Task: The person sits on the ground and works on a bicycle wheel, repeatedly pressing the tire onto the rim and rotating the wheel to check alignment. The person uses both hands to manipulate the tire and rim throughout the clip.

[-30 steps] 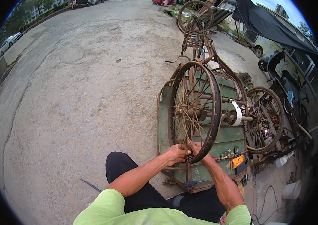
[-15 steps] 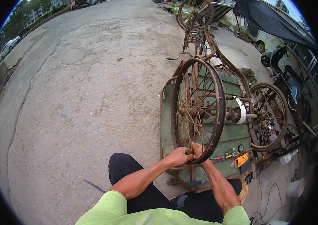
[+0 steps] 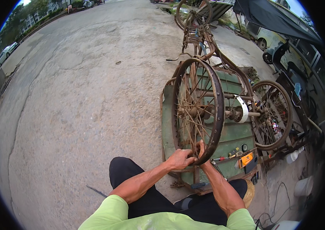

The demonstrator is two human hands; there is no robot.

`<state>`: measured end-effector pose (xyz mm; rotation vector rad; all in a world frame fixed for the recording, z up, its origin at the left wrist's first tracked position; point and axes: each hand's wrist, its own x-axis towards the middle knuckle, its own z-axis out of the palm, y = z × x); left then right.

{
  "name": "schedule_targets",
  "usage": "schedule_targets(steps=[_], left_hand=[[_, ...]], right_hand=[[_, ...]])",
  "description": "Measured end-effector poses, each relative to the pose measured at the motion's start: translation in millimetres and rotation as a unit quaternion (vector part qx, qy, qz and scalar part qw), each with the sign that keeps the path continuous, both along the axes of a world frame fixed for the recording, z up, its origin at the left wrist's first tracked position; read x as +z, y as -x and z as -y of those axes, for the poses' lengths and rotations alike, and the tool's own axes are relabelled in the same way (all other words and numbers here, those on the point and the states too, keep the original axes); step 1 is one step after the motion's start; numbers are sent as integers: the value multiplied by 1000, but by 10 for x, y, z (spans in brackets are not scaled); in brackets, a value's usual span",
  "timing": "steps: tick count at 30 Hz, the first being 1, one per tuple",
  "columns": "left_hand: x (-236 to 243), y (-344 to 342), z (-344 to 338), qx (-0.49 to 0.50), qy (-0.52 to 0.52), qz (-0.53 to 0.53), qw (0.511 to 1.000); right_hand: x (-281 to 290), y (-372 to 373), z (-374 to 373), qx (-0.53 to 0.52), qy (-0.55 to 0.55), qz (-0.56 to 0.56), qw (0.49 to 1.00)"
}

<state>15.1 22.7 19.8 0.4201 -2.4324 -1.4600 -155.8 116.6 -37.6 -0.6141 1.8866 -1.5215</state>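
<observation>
An upturned rusty pedal tricycle (image 3: 233, 82) rests on its green cargo bed (image 3: 231, 134). Its near spoked wheel (image 3: 219, 111) has a bare dark rim. At that rim's bottom, my left hand (image 3: 184, 159) has curled fingers pinching at something too small to make out. My right hand (image 3: 202, 154) grips the rim from the right, one digit raised among the spokes. Just right of the hands lie a screwdriver (image 3: 222, 158), a tape measure (image 3: 244, 148) and an orange tool (image 3: 245, 160).
Beyond are the front wheel (image 3: 193, 13) and right rear wheel (image 3: 288, 115). A scooter (image 3: 279, 53), a black awning (image 3: 273, 21), white buckets (image 3: 303, 187) and a cable (image 3: 279, 191) line the right. Concrete roadway (image 3: 74, 107) stretches left, with a white car (image 3: 7, 53) far off.
My right hand's digit has risen slightly among the spokes, and my left fingers have shifted a little along the rim's bottom. The tricycle looks much the same, with the view slightly shifted.
</observation>
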Motion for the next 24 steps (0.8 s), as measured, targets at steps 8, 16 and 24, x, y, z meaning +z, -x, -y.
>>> schedule_targets(steps=[8, 16, 24], left_hand=[[183, 26, -7, -12, -51, 33, 998], [20, 23, 15, 1, -35, 22, 999], [57, 45, 62, -2, 17, 25, 1000]], right_hand=[[-106, 262, 41, 53, -27, -33, 998], [305, 22, 310, 37, -71, 173, 982], [6, 110, 340, 26, -30, 190, 981]])
